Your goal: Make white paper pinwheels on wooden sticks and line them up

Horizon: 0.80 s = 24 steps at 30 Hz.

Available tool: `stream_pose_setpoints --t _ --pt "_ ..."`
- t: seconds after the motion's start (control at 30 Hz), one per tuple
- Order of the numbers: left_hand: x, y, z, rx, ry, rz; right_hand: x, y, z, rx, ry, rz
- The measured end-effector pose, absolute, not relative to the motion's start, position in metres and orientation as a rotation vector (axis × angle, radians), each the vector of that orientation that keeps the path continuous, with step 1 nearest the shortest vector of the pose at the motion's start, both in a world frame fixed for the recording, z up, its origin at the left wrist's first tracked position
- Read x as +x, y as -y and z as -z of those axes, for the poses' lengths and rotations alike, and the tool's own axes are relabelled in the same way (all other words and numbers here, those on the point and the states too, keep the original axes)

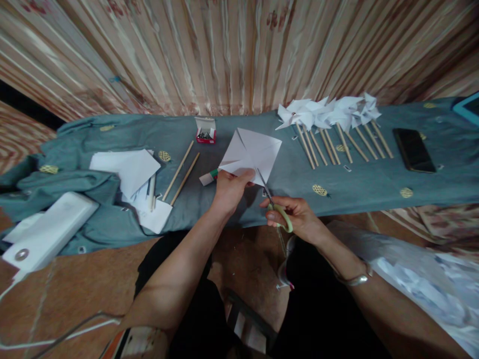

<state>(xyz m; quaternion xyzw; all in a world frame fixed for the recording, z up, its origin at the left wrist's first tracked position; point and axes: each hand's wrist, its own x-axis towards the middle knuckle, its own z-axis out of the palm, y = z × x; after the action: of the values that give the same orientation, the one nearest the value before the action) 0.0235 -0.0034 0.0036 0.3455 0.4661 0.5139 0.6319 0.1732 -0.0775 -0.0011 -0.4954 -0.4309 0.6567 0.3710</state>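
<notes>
Working before a pleated, patterned curtain (239,55), cropped by the top edge, at a long bench (362,192) draped in grey-green cloth printed with yellow pineapples. Flanked at lower right by a bag of white material (422,294), cut off by the edge and hard to make out. Surrounded on the bench by overlapping white paper pinwheels (346,110) on wooden sticks, partly hiding one another, and by a white oblong device (56,227) and piled white paper (130,167) at left. Gripping a white paper square (264,147), slit inward, over the bench's middle in a closed left hand (230,189), with thumb on top and some fingertips hidden. Holding yellow-green-handled scissors (286,222) in a curled right hand (303,214), with blades at the square's near corner, partly obscured. Accompanied by a dark-screened phone (414,150) at right and two loose wooden sticks (185,179) at left. Placed near a half-covered white-and-green tube (207,178), labelled illegibly, and an open red-and-white box (207,141), printed too small to read.
</notes>
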Motion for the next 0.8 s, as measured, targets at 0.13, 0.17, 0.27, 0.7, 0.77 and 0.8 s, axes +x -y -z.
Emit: stream_pose_setpoints --t 0.13,0.17,0.27,0.7,0.77,0.8 --pt "0.0247 0.0051 -0.0036 0.812 -1.061 -1.165 0.1737 0.0772 0.0005 -1.267 1.148 -1.655" --pt "0.025 0.0054 -0.0035 0.815 -1.059 -1.16 0.1738 0.077 0.0003 -1.269 1.159 -1.649" --pt "0.0252 0.0054 -0.003 0.816 -1.056 -1.157 0.174 0.0767 0.0006 -1.275 1.165 -1.648" --pt "0.0257 0.0078 -0.0026 0.858 -1.059 -1.128 0.1761 0.076 -0.0002 -1.283 1.182 -1.639" --pt "0.0257 0.0077 -0.0029 0.848 -1.058 -1.131 0.1758 0.076 0.0 -1.29 1.132 -1.656" --pt "0.0257 0.0076 -0.003 0.844 -1.057 -1.132 0.1756 0.0761 0.0001 -1.294 1.113 -1.663"
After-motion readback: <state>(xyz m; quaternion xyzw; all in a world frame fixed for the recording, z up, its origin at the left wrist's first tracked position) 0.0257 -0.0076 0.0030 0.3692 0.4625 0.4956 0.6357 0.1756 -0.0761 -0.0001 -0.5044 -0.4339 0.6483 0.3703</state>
